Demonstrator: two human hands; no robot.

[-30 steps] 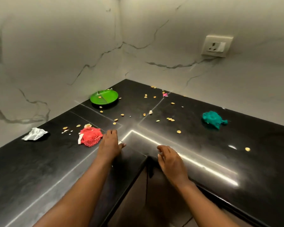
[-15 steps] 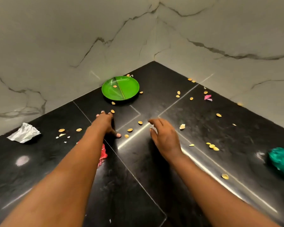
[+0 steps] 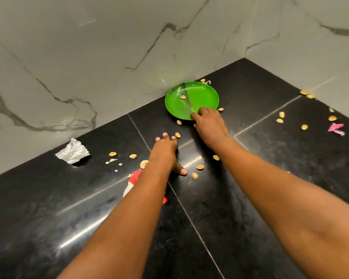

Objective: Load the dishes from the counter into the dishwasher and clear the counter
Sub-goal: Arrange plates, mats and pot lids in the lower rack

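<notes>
A round green plate with a shell on it lies on the black counter, close to the marble wall near the corner. My right hand is at the plate's near rim, fingers curled over the edge and thumb against it. Left of it and nearer to me, my left hand rests palm down on the counter with fingers spread, holding nothing. No dishwasher is in view.
Several yellow seed shells are scattered over the counter. A crumpled foil scrap lies at the left by the wall, a red and white wrapper shows under my left forearm, and a pink scrap lies at the right.
Both hands have moved forward from the counter's front edge toward the corner. My right hand has reached the green plate's rim; my left hand has settled flat on the counter.
</notes>
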